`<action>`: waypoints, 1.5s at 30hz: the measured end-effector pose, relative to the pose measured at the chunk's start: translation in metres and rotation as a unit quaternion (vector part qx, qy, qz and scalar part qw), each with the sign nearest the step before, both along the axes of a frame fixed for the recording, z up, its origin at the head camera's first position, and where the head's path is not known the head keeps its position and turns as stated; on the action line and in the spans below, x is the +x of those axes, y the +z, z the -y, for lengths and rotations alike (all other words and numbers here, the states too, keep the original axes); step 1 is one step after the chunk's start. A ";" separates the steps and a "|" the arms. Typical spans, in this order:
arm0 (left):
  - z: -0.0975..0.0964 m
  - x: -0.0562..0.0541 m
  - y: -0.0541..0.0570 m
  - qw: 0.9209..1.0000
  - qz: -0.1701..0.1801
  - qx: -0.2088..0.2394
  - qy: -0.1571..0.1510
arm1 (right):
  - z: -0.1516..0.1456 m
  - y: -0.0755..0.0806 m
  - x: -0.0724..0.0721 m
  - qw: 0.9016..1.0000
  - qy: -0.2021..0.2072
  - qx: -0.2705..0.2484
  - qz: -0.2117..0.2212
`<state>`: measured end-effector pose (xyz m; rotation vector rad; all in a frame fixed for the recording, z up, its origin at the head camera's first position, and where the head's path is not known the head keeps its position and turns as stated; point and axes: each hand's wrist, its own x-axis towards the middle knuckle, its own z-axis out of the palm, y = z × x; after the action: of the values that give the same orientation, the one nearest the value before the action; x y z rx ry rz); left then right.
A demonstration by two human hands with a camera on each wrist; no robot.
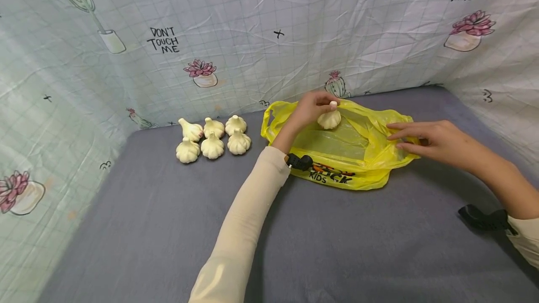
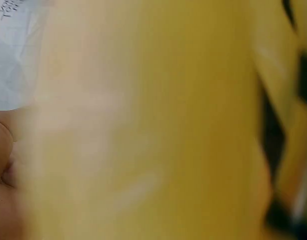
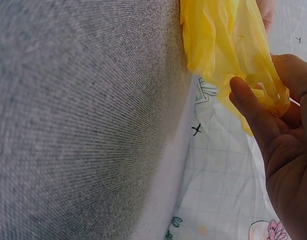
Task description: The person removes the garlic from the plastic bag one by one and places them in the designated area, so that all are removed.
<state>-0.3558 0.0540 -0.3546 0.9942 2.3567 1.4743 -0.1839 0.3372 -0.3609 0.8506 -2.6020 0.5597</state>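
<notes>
A yellow plastic bag [image 1: 337,179] lies on the table with its mouth spread wide. Over its opening, my left hand [image 1: 312,106] pinches a garlic bulb [image 1: 330,119] near the stem. My right hand [image 1: 442,141] holds the bag's right edge, and the right wrist view shows the yellow plastic [image 3: 218,40] between its thumb and fingers. Blurred yellow plastic [image 2: 183,120] fills most of the left wrist view and hides the bulb there. More garlic bulbs [image 1: 212,146] stand in two rows left of the bag.
The grey table [image 1: 168,228] runs up to a printed cloth [image 1: 244,50] hanging behind it and along the sides. Dark wrist cameras [image 1: 300,162] sit on both wrists. The left forearm crosses the table in front of the bag.
</notes>
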 end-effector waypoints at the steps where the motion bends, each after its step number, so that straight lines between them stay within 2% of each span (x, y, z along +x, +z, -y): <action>1: 0.002 0.001 0.002 1.000 0.001 0.002 -0.001 | 0.000 0.000 0.000 1.000 0.000 0.000 0.000; 12: 0.031 0.023 0.032 0.999 -0.040 0.016 -0.031 | -0.001 -0.001 0.001 1.000 0.006 -0.009 -0.006; 18: 0.053 0.034 0.042 0.999 -0.046 0.010 -0.019 | -0.002 -0.002 0.001 1.000 0.011 -0.014 -0.012; 25: 0.073 0.043 0.047 0.998 -0.058 -0.002 -0.007 | -0.002 -0.002 0.001 1.000 0.011 -0.009 -0.014; 32: 0.087 0.051 0.050 0.997 -0.067 -0.030 0.021 | -0.002 -0.003 0.002 1.000 0.010 -0.013 -0.012; 45: 0.116 0.064 0.050 0.998 -0.053 -0.012 0.026 | -0.003 -0.003 0.002 1.000 0.011 -0.012 -0.009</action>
<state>-0.2914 -0.0619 -0.3047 1.0368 2.4858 1.4413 -0.1818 0.3397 -0.3641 0.8735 -2.5677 0.5870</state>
